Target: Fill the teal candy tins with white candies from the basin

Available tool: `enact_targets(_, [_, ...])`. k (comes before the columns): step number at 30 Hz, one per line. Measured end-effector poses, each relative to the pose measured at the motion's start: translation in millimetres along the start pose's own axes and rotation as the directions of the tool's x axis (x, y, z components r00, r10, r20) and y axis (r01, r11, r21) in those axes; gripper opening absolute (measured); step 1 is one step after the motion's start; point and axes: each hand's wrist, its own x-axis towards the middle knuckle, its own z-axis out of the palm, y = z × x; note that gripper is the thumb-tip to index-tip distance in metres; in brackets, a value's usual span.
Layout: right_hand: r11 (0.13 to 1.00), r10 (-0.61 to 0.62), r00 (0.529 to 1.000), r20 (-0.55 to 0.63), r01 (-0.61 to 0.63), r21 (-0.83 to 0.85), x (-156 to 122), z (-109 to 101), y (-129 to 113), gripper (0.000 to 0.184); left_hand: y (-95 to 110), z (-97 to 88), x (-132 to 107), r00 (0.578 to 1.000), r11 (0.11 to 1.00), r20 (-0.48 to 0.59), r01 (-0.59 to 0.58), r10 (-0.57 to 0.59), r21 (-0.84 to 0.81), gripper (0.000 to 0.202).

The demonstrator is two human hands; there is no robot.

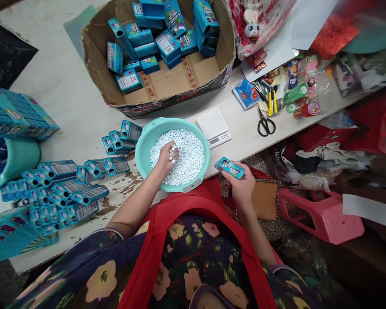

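In the head view, a turquoise basin (142,159) near the table's front edge holds a layer of small white candies (190,151). My left hand (167,158) is over them inside the basin, its curled fingers closed on several candies. My right hand (243,183) grips a small blue tin (233,168), to the right of the basin and beyond the table edge. The tin's round opening faces up, with something pale in it. A white digital scale (214,127) sits just right of the basin.
Behind the basin stands a cardboard box (176,95) with blue tins inside. Rows of similar tins (86,194) occupy the left of the table. Black scissors (266,123) and a yellow cutter (272,102) lie right of the scale. A pink stool (333,216) is at the lower right.
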Motion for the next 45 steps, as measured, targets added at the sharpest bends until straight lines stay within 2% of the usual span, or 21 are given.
enact_targets(2, [1.0,-0.025,0.997,0.071,0.024,0.011,-5,10,-6,0.044,8,-0.3,3,0.984,0.963,0.044,0.178,-0.173,-0.202,0.022])
enact_targets(4, [0.998,-0.053,0.989,0.139,0.049,0.034,-8,21,-9,0.044,12,2.2,4,0.955,0.92,0.062,0.295,-0.289,-0.258,0.023])
enact_targets(6, [0.996,-0.075,0.978,0.195,0.064,0.06,-10,30,-9,0.044,16,8.2,0,0.933,0.895,0.092,0.361,-0.349,-0.261,0.027])
enact_targets(8, [0.994,-0.096,0.968,0.232,0.082,0.067,-10,39,-10,0.043,23,17.6,-10,0.933,0.893,0.128,0.358,-0.335,-0.271,0.035])
enact_targets(11, [0.99,-0.144,0.951,0.273,0.139,0.038,-9,50,-13,0.041,38,36.9,-37,0.962,0.933,0.182,0.249,-0.206,-0.261,0.04])
enact_targets(14, [0.974,-0.217,0.923,0.318,0.224,0.015,-8,63,-17,0.037,49,57.6,-66,0.975,0.974,0.22,0.011,0.04,-0.225,0.041])
enact_targets(17, [0.96,-0.26,0.9,0.35,0.28,-0.006,-7,75,-21,0.035,47,71.1,-82,0.929,0.945,0.209,-0.265,0.304,-0.193,0.041])
enact_targets(20, [0.953,-0.271,0.894,0.358,0.301,-0.03,-8,83,-24,0.035,39,74.4,-83,0.878,0.888,0.162,-0.421,0.451,-0.186,0.043])
enact_targets(23, [0.95,-0.274,0.895,0.353,0.309,-0.046,-7,85,-26,0.033,37,73.8,-77,0.856,0.851,0.113,-0.47,0.504,-0.234,0.049])
enact_targets(30, [0.943,-0.28,0.892,0.356,0.325,-0.074,-2,88,-27,0.031,39,78.1,-73,0.853,0.838,0.078,-0.482,0.515,-0.256,0.057])
enact_targets(34, [0.95,-0.273,0.894,0.356,0.31,-0.049,2,93,-26,0.031,44,78.8,-73,0.879,0.868,0.091,-0.437,0.468,-0.238,0.06])
enact_targets(37, [0.961,-0.248,0.891,0.38,0.276,-0.02,5,92,-24,0.033,51,69.1,-61,0.888,0.876,0.075,-0.429,0.454,-0.222,0.061])
enact_targets(39, [0.972,-0.223,0.888,0.403,0.234,0.023,9,87,-24,0.035,51,53.8,-46,0.879,0.873,0.021,-0.469,0.476,-0.135,0.059])
enact_targets(40, [0.976,-0.215,0.888,0.406,0.212,0.052,13,83,-24,0.037,48,43.7,-37,0.87,0.869,0.01,-0.493,0.494,-0.028,0.058])
enact_targets(41, [0.977,-0.215,0.893,0.396,0.2,0.079,18,79,-24,0.039,44,32.7,-28,0.862,0.853,0.042,-0.506,0.505,0.13,0.056])
enact_targets(42, [0.974,-0.226,0.901,0.371,0.204,0.098,26,74,-24,0.04,38,21.4,-21,0.858,0.798,0.111,-0.508,0.502,0.325,0.051])
enact_targets(43, [0.969,-0.246,0.911,0.331,0.223,0.108,36,70,-24,0.042,33,10.7,-15,0.856,0.688,0.199,-0.504,0.477,0.522,0.044])
enact_targets(44, [0.962,-0.271,0.92,0.283,0.25,0.106,48,65,-23,0.043,29,1.4,-12,0.855,0.54,0.281,-0.498,0.436,0.678,0.036])
enact_targets(45, [0.954,-0.298,0.925,0.235,0.283,0.094,63,62,-21,0.044,26,-6.1,-11,0.849,0.394,0.346,-0.5,0.399,0.771,0.028])
